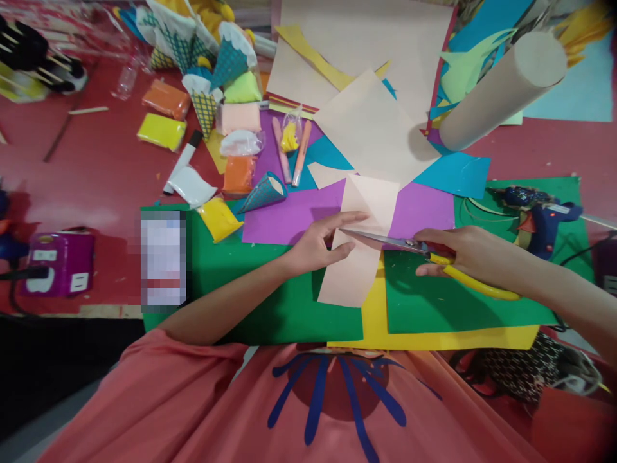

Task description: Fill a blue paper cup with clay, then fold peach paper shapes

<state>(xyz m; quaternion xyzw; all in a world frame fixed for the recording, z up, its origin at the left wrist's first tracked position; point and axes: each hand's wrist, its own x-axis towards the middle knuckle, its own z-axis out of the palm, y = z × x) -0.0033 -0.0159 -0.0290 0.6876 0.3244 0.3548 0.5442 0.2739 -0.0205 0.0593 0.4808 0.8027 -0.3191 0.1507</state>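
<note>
Holding the pale pink paper [351, 273] over green sheets [284, 312] on the red desk [116, 173], the left hand [321, 244] rests fingers and thumb on it. The right hand [477, 252] grips yellow-handled scissors [413, 245], their blades against the paper. A blue glue gun [542, 226] lies rightward. Farther off are a patterned cone [263, 193], wrapped packets [240, 173] and a large roll [501, 93].

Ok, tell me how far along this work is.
The cones with white tops look finished. In hand: the left hand steadies a pale pink sheet; the right hand holds scissors, blades across it. Probably left: cutting it through, and perhaps topping the small open cone.
</note>
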